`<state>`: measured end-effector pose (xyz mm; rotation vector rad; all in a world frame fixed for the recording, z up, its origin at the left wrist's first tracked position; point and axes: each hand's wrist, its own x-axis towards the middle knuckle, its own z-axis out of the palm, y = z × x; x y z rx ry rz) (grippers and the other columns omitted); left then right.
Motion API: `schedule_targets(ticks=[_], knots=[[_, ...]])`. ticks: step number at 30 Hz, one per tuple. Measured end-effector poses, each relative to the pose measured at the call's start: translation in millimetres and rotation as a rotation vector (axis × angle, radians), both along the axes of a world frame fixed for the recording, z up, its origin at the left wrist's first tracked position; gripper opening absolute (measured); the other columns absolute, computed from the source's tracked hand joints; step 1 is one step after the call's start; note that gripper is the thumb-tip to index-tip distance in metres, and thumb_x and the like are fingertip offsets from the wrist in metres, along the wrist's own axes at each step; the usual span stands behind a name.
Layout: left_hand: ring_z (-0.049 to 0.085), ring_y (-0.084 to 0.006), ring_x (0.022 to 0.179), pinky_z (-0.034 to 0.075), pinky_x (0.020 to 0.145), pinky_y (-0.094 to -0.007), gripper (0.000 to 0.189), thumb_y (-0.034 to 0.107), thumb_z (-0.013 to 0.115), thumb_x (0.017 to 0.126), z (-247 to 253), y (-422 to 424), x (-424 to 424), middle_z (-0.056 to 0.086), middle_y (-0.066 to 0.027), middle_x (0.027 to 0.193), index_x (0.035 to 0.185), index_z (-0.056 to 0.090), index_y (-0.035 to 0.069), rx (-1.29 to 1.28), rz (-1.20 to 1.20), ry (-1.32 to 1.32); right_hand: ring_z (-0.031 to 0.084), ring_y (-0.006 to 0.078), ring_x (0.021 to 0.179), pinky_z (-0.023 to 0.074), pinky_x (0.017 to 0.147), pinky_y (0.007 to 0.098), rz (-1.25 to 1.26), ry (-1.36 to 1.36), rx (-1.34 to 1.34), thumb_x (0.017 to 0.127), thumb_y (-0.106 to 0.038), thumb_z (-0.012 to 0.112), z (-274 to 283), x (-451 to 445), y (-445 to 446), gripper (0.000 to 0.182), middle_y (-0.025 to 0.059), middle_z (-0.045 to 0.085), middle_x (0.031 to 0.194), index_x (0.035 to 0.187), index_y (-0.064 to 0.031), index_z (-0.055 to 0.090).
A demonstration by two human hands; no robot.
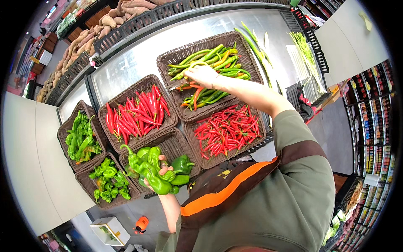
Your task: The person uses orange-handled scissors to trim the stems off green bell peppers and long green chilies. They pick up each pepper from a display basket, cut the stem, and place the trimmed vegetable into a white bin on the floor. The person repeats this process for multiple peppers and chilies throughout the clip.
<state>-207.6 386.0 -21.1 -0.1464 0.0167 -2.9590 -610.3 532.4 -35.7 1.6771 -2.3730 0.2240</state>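
My left hand [163, 167] is wrapped around a bunch of long green peppers [151, 171], held above a wicker basket with a dark green bell pepper [183, 165] in it. Over another basket [163, 64], my right hand [203, 76] reaches among green and orange chili peppers [217, 60]. A metal-bladed tool [177, 84] sticks out from under the right fingers; its grip is mostly hidden. Nearer to me stands a basket of small red chilies [228, 130]. Larger red chilies [137, 115] fill the basket to its left.
Two baskets at the left hold crinkled green peppers [82, 138] and small lantern-shaped green peppers [110, 179]. Scallions [261, 56] lie on the metal counter [126, 74]. Sweet potatoes [108, 22] sit behind a black plastic rail. A foam box [110, 231] and orange bottle [141, 224] are on the floor.
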Motion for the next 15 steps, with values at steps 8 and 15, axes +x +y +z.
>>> schedule_targets(ticks=[8,15], knots=[[0.051,-0.0203,0.089,0.036,0.1,-0.049,0.086,0.023,0.073,0.075,5.7,4.8,0.8,0.032,-0.0151,0.134,0.145,0.026,0.009,-0.017,0.024,-0.003,0.066,0.0236,0.085,0.0514,0.074,0.037,-0.056,-0.02,0.157,0.087,-0.019,0.049,13.7,-2.3,-4.8,0.03,0.0032,0.066,0.088,0.116,-0.014,0.052],[0.051,-0.0192,0.087,0.038,0.099,-0.0498,0.088,0.024,0.074,0.074,5.7,7.0,5.8,0.032,-0.0151,0.133,0.145,0.026,0.009,-0.027,0.048,0.005,0.065,0.0307,0.087,0.0532,0.073,0.0388,0.1,-0.15,-0.15,0.079,-0.023,0.066,51.1,-18.1,22.3,0.034,0.0106,0.066,0.091,0.11,-0.0119,0.056]])
